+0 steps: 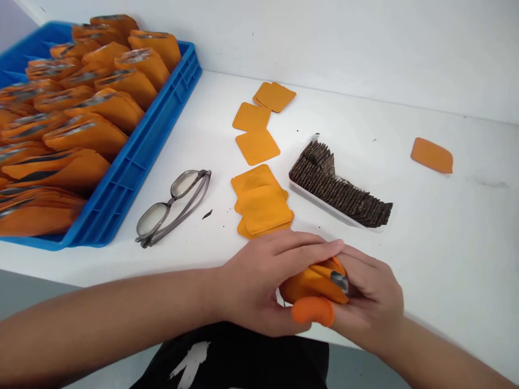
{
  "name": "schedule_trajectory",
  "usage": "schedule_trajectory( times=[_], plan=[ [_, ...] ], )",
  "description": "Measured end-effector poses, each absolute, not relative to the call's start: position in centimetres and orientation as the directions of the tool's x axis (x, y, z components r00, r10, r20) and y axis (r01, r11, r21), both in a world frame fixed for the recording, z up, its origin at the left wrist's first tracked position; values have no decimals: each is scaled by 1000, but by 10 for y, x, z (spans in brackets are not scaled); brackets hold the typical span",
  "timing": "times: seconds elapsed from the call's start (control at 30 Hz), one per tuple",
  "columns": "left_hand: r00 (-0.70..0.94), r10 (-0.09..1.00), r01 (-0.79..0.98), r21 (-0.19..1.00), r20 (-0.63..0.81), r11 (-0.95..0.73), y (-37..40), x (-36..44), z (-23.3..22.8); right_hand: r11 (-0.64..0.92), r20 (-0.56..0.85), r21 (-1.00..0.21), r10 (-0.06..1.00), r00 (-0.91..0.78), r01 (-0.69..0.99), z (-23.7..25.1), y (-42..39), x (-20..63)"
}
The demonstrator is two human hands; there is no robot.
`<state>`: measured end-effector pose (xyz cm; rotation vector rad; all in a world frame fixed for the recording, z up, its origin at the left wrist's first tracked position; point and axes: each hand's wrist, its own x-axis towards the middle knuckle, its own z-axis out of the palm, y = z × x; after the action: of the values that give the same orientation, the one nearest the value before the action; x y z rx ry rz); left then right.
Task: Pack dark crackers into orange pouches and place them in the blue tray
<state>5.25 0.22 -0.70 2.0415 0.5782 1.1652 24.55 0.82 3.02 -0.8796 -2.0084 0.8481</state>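
At the tabletop's (446, 259) near edge, left hand (259, 281) and right hand (371, 302) both grasp one orange pouch (314, 282), its long axis running left-right between them.

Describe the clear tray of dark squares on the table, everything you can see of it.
The clear tray is a shallow, see-through plastic container lying on the white table, set at a slant, right of the loose orange pouches. It holds a row of thin dark brown squares standing on edge and leaning like toppled dominoes; the far-left ones sit higher and looser. The row's right end reaches past the rim. Dark crumbs lie nearby. Neither hand touches it.
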Motion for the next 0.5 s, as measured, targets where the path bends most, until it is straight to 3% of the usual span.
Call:
schedule_trajectory(
  times=[0.1, 0.3, 0.5],
  plan=[
    [503, 673, 35, 766, 542, -642, 5, 49, -11, 516, 337, -795, 812, -476, 318, 28, 9, 247],
    [403, 804, -38, 886, 437, -462, 8, 58, -10, 480, 314, -806, 843, -438, 346, 25, 13, 256],
    [425, 806, -25, 895, 413, -445, 4, 51, -6, 527, 357, -748, 833, -423, 405, 25, 12, 265]
  ],
)
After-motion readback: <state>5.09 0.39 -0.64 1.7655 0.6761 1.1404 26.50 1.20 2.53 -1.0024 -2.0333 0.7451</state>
